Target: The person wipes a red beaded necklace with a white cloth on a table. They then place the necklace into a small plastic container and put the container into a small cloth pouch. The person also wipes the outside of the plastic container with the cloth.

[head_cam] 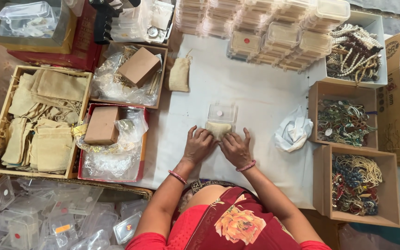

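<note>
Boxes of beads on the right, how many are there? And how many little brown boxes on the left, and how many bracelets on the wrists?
Boxes of beads: 3
Little brown boxes: 2
Bracelets: 2
Total: 7

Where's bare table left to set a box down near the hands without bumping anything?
Bare white table lies between the small burlap pouch and the stacked clear boxes, and left of the left hand toward the red tray. Both hands, including the right hand, press a pouch in the open clear box. Crowded right: crumpled cloth, bead boxes.
</note>
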